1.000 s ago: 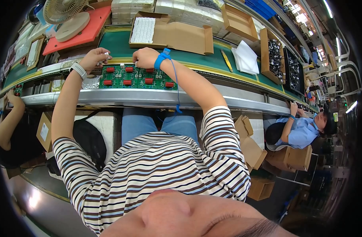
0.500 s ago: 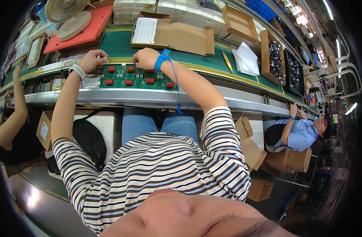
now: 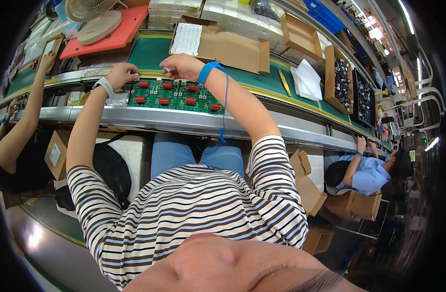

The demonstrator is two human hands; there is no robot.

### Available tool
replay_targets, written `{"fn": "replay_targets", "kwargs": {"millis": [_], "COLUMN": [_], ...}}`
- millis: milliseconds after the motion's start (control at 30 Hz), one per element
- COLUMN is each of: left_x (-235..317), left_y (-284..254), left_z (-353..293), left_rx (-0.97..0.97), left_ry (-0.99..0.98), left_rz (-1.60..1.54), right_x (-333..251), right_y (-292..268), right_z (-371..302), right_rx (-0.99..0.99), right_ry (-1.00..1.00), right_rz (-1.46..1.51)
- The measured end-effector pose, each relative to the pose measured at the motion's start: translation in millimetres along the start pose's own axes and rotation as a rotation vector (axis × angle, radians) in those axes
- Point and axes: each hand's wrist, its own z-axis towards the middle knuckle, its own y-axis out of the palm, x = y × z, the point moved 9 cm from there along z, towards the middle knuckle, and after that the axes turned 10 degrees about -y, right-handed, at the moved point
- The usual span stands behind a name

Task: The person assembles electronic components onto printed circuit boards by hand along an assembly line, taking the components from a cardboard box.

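Note:
A green circuit board (image 3: 177,100) with several red box-shaped components lies in the rail track in front of me. Small white parts stand along its far edge. Above that edge, my right hand (image 3: 182,67) pinches a small white part (image 3: 169,69); a blue wrist strap with a cord circles that wrist. My left hand (image 3: 120,76) is beside the board's far left corner, thumb and forefinger closed together. Something small and pale shows at those fingertips, too small to name. Beyond the board, an open cardboard box (image 3: 242,52) holds rows of small white parts (image 3: 186,39).
Yellow tweezers (image 3: 284,82) and white foam sheets (image 3: 306,80) lie on the green belt to the right. A box of dark parts (image 3: 341,85) stands farther right. A fan (image 3: 98,29) rests on red foam at far left. Co-workers sit on both sides.
My right hand has turned and opened its pinch to view, showing the white part. White parts at the board's far edge show more now. The left co-worker's hand has reached farther out.

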Motion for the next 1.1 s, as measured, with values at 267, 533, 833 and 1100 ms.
{"fn": "replay_targets", "kwargs": {"millis": [267,533,833,1100], "left_x": [5.0,9.9,27.1,205.3], "left_y": [-0.4,-2.6,-29.6,-41.4], "left_z": [-3.5,-11.3,-31.2,-209.1], "left_rx": [0.015,0.059,0.083,-0.621], "left_ry": [0.01,0.0,-0.042,0.837], "left_rz": [0.0,0.0,-0.493,-1.155], "right_x": [-4.6,-12.8,-18.2,-7.9], "right_y": [11.8,9.2,38.6,34.8], "right_z": [18.8,40.2,40.2,38.8], "right_rx": [-0.012,0.052,-0.065,-0.118], "right_ry": [-0.076,-0.237,-0.372,-0.246], "right_rz": [-0.037,-0.677,-1.286,-1.434]}}
